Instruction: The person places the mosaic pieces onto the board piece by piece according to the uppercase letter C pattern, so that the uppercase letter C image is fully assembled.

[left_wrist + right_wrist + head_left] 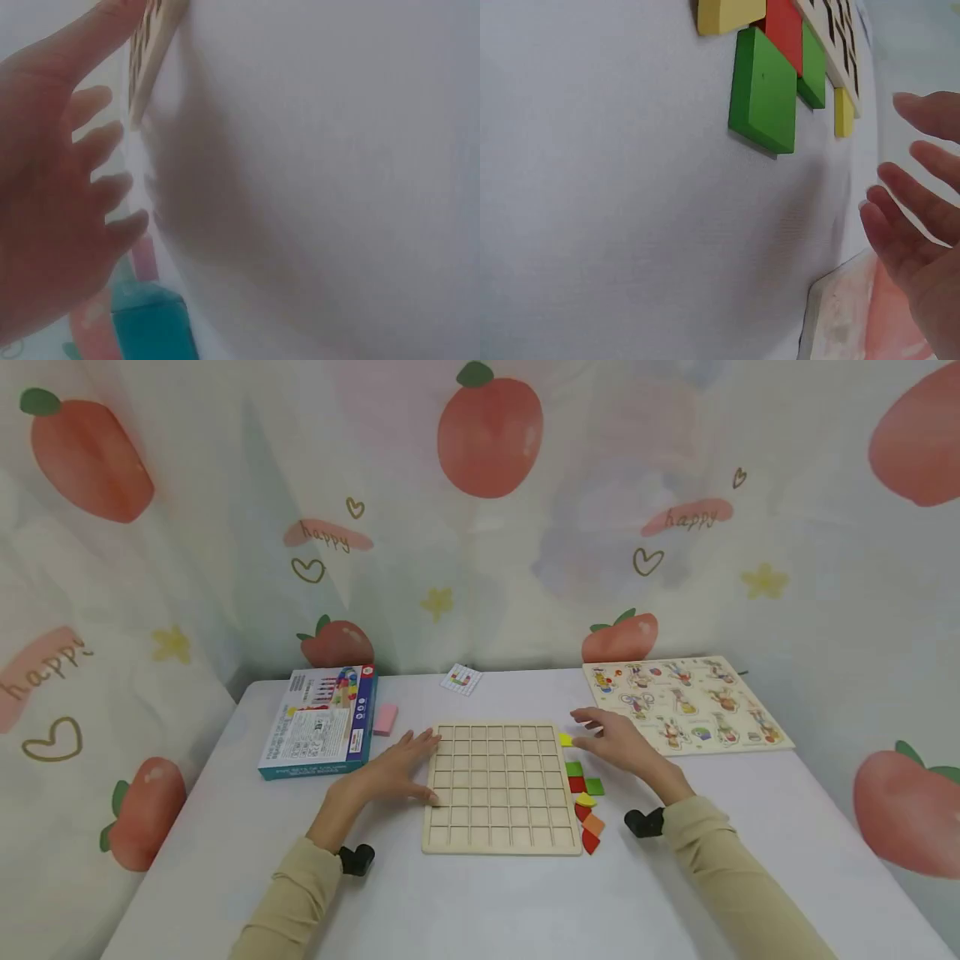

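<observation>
A pale wooden grid board (498,789) with bare square cells lies flat in the middle of the table. My left hand (395,770) rests at the board's left edge, fingers spread, with the thumb on its rim in the left wrist view. Off the board's upper right corner hovers my right hand (617,742), fingers loosely bent and holding nothing. Beneath its fingertips lies a yellow piece (566,740). Along the right edge sit green pieces (769,94), a red square (577,784), another yellow piece (586,799), an orange square (593,824) and red curved pieces (590,842).
A boxed set (318,722) lies at the left, with a pink block (385,719) beside it. A small patterned card (461,679) is at the back. On the right lies a wooden picture puzzle board (686,703). A printed curtain (487,560) hangs behind the table.
</observation>
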The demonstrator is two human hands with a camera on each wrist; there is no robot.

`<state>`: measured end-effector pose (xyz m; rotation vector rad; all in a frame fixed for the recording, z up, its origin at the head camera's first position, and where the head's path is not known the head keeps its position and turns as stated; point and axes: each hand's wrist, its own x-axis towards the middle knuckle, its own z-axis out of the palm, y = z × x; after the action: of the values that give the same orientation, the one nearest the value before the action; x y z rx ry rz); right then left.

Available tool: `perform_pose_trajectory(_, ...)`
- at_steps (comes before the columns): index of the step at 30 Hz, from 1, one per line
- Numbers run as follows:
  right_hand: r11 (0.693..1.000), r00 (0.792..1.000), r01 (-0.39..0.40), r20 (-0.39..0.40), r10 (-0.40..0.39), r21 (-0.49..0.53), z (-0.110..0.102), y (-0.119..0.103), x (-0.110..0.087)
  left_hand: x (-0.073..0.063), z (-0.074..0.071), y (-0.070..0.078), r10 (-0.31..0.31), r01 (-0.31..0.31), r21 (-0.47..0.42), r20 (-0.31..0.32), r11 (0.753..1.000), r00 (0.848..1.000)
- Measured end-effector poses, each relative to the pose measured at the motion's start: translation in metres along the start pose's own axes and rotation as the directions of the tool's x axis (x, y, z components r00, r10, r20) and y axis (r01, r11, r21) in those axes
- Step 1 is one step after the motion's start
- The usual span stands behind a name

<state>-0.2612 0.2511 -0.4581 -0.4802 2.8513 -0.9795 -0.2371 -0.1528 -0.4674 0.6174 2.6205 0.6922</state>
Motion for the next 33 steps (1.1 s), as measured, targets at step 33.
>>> perform_pose_trajectory(33, 0.999, 1.0, -0.002, -0.003, 0.002, -0.045, 0.011, 0.004, 0.026, -0.004, 0.009, 0.0, -0.076, 0.076, 0.038, 0.018, 0.996, 0.997)
